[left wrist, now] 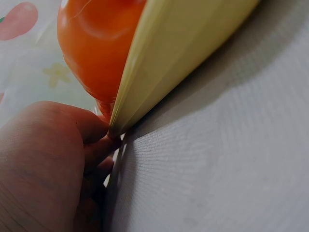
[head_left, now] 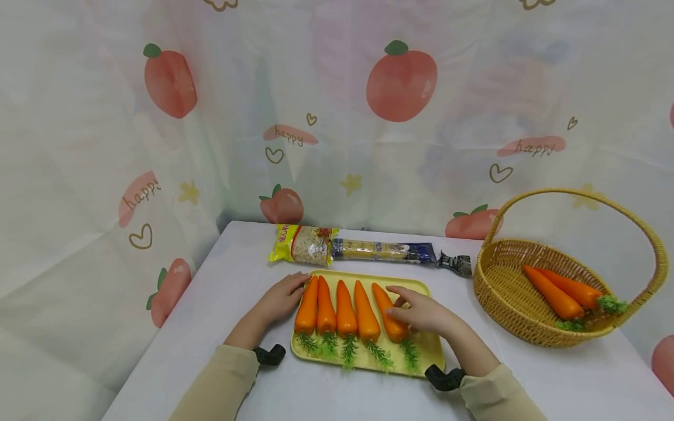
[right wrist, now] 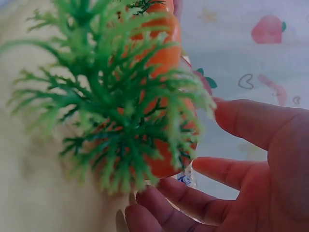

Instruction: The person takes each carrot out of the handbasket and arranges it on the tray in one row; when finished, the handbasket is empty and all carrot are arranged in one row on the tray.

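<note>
Five orange carrots with green leafy tops lie side by side on a yellow tray [head_left: 368, 363]. My left hand [head_left: 284, 297] is at the tray's far left corner, its fingertips touching the rim beside the leftmost carrot [head_left: 306, 310]. In the left wrist view the thumb and fingers of that hand [left wrist: 53, 154] meet the tray edge [left wrist: 169, 53]. My right hand [head_left: 421, 311] hovers at the rightmost carrot [head_left: 388, 313] with thumb and fingers spread. Up close, that carrot's leafy top [right wrist: 120, 116] partly hides it from the right hand [right wrist: 251, 179]; contact is unclear.
A wicker basket [head_left: 505, 310] with a tall handle stands at the right, holding two carrots [head_left: 558, 292]. Behind the tray lie a yellow-ended food packet [head_left: 305, 244], a long clear-and-blue packet [head_left: 379, 250] and a small dark packet [head_left: 455, 264]. A patterned curtain [head_left: 342, 164] hangs behind the white table.
</note>
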`<move>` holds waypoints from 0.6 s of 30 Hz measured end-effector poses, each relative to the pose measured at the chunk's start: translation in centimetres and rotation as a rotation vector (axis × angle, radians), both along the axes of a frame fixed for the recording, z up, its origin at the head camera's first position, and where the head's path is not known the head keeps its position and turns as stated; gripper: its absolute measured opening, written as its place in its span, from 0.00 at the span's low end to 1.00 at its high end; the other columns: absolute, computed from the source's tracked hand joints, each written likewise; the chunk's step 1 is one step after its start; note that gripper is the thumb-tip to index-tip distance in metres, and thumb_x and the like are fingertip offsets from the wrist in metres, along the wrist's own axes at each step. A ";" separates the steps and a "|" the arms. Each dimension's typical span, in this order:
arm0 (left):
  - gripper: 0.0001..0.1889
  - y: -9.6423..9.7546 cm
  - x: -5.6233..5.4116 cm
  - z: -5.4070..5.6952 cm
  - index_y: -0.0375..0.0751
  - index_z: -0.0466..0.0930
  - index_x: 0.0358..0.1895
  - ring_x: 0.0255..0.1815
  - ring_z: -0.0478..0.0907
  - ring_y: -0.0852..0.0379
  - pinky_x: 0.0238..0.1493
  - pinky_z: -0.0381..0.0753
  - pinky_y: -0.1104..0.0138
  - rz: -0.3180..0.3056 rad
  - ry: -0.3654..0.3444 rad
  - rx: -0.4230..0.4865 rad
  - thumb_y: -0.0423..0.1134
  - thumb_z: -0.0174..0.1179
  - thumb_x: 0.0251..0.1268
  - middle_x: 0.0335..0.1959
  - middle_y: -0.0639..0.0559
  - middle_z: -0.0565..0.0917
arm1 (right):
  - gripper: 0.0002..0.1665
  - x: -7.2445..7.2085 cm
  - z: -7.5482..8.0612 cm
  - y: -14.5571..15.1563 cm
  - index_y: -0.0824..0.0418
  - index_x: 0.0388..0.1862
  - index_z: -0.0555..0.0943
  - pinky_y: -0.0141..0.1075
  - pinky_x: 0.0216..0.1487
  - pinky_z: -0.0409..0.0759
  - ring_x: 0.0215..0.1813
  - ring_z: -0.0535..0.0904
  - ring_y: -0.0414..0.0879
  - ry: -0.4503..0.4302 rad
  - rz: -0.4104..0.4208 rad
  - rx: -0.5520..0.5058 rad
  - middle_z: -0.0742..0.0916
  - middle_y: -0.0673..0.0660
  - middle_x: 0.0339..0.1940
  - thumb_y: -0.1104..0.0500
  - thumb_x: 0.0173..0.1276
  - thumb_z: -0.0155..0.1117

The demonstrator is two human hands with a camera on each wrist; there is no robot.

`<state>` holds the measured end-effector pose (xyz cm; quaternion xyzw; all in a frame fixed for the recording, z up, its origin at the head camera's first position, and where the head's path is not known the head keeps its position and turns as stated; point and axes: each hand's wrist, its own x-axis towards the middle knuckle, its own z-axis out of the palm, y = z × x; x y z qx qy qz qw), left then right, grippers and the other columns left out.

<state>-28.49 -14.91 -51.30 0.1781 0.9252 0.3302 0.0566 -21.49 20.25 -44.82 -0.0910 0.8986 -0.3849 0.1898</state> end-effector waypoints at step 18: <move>0.23 0.1 0.0 0.0 0.52 0.68 0.73 0.79 0.58 0.46 0.79 0.56 0.48 0.007 -0.004 -0.003 0.45 0.47 0.78 0.75 0.48 0.67 | 0.37 -0.2 -0.4 -0.2 0.55 0.73 0.69 0.37 0.39 0.74 0.42 0.76 0.48 0.050 0.083 0.022 0.82 0.57 0.46 0.49 0.67 0.67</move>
